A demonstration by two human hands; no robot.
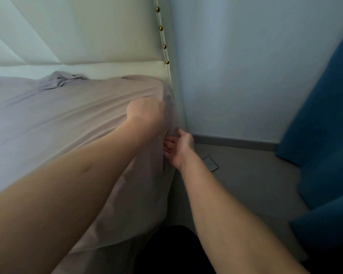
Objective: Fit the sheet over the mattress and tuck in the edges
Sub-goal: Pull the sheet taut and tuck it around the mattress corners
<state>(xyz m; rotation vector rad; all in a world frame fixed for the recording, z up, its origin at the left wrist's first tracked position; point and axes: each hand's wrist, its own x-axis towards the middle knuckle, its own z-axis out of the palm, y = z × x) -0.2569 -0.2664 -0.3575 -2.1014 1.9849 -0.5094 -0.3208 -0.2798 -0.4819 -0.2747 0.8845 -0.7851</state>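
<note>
A pale mauve sheet point(67, 119) covers the mattress top and hangs down its right side. At the head-end corner by the headboard, my left hand point(147, 111) is curled and grips the sheet at the corner's top edge. Just below it, my right hand point(179, 148) holds the sheet's hanging corner fabric, fingers curled into the folds against the mattress side. A bunched lump of sheet point(57, 80) lies near the headboard. The mattress itself is hidden under the cloth.
A cream padded headboard point(107, 36) with brass studs stands behind the bed, close to a pale wall point(246, 66). A teal curtain point(325, 135) hangs at the right. A small flat plate point(211, 163) lies on the grey floor.
</note>
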